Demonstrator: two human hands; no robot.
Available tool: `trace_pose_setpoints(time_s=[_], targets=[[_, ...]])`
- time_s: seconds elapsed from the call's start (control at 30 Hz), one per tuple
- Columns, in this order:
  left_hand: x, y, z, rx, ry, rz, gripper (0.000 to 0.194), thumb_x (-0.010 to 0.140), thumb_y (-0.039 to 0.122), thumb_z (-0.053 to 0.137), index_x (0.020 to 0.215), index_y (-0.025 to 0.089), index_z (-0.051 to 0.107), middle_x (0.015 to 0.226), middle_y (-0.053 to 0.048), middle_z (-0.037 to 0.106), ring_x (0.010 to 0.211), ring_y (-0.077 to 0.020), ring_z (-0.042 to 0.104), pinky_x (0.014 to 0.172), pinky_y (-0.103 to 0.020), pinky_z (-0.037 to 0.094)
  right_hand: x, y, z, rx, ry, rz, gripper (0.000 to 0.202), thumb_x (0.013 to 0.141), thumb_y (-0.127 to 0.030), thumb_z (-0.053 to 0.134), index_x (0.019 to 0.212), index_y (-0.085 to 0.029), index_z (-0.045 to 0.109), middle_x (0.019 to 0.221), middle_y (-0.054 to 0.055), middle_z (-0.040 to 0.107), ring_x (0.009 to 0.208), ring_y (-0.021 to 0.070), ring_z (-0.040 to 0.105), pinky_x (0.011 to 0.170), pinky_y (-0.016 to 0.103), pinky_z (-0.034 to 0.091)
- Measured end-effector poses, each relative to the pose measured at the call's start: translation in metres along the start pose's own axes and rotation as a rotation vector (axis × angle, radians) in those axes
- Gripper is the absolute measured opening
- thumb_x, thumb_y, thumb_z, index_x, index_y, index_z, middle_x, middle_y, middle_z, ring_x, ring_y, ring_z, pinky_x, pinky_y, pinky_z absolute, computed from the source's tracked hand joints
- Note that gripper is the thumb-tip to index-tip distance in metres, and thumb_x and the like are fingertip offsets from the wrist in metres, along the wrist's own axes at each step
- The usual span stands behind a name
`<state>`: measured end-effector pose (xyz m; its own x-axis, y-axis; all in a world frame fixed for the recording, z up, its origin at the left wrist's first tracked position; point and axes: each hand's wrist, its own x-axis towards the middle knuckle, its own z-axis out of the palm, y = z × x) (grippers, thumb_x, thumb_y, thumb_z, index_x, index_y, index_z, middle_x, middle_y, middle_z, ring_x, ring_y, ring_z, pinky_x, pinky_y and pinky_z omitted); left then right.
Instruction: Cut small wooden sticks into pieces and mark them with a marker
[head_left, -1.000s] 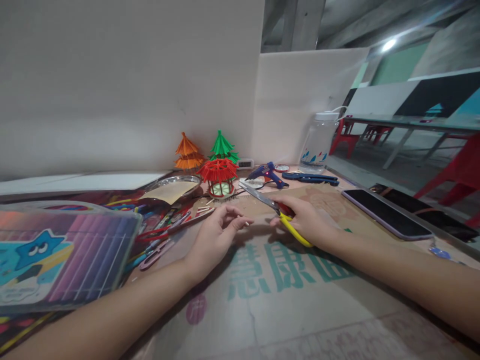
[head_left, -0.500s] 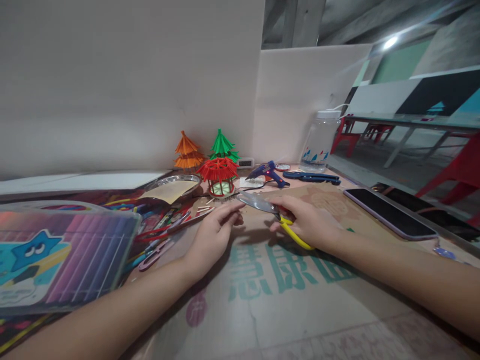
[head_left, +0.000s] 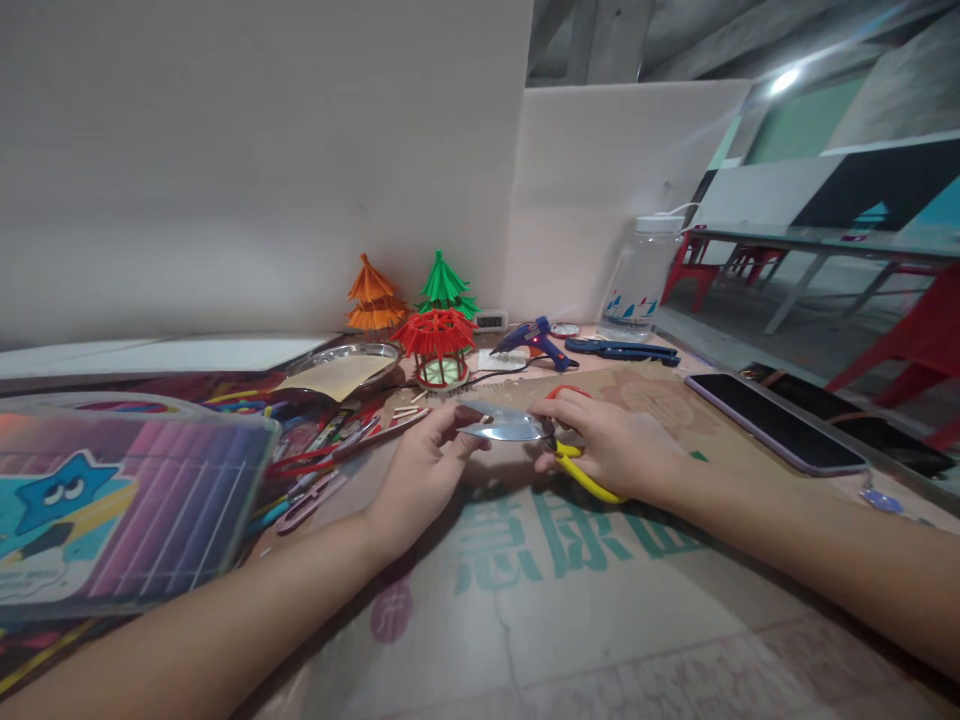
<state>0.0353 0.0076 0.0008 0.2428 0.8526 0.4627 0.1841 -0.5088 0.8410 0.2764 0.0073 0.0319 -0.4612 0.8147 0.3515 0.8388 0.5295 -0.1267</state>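
Observation:
My right hand (head_left: pixel 604 440) is closed on the handles of scissors (head_left: pixel 510 425), one red and one yellow. Their metal blades point left and are slightly parted. My left hand (head_left: pixel 427 450) is pinched at the blade tips; whatever its fingers hold is too small to make out. Both hands are just above the cardboard sheet (head_left: pixel 540 620) with green printed characters. Behind them stands a small round model with a red roof (head_left: pixel 439 345), with a green tiered roof (head_left: pixel 444 285) and an orange one (head_left: pixel 373 295) farther back.
A marker case (head_left: pixel 150 510) lies at the left, beside a metal tray (head_left: pixel 345 372) and pens. Toward the back are a blue glue gun (head_left: pixel 536 343), blue pliers-like tool (head_left: pixel 622 351) and clear bottle (head_left: pixel 637 280). A phone (head_left: pixel 776 422) lies at right.
The scissor blades have parted and swung lower, so the red handle now shows above my right hand. The blade tips are now at my left fingers.

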Motion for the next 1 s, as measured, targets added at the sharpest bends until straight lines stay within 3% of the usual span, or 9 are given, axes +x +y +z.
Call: trace_pose_setpoints(time_s=[0.17, 0.57, 1.0], targets=[[0.0, -0.001, -0.001, 0.078, 0.003, 0.015, 0.013, 0.093, 0.025, 0.055, 0.097, 0.019, 0.066, 0.095, -0.003, 0.071, 0.09, -0.0182, 0.069, 0.08, -0.029, 0.051, -0.001, -0.001, -0.001, 0.011, -0.01, -0.024, 0.04, 0.084, -0.045, 0.069, 0.12, -0.029, 0.064, 0.106, 0.002, 0.07, 0.089, 0.0197, 0.066, 0.056, 0.025, 0.037], [0.0, 0.004, -0.001, 0.096, 0.022, -0.001, 0.015, 0.09, 0.022, 0.056, 0.096, 0.018, 0.069, 0.097, -0.005, 0.074, 0.092, -0.02, 0.069, 0.084, -0.031, 0.051, -0.002, -0.002, -0.002, -0.01, -0.03, -0.002, 0.043, 0.084, -0.05, 0.068, 0.122, -0.032, 0.063, 0.109, 0.001, 0.07, 0.089, 0.0199, 0.067, 0.051, 0.025, 0.028], [0.001, 0.008, 0.0, 0.123, 0.022, 0.05, 0.015, 0.089, 0.021, 0.056, 0.09, 0.018, 0.071, 0.094, -0.005, 0.076, 0.089, -0.0197, 0.069, 0.085, -0.033, 0.054, -0.002, -0.002, -0.003, -0.011, -0.045, -0.007, 0.043, 0.084, -0.045, 0.069, 0.125, -0.032, 0.064, 0.106, 0.002, 0.07, 0.087, 0.0196, 0.066, 0.053, 0.025, 0.032]])
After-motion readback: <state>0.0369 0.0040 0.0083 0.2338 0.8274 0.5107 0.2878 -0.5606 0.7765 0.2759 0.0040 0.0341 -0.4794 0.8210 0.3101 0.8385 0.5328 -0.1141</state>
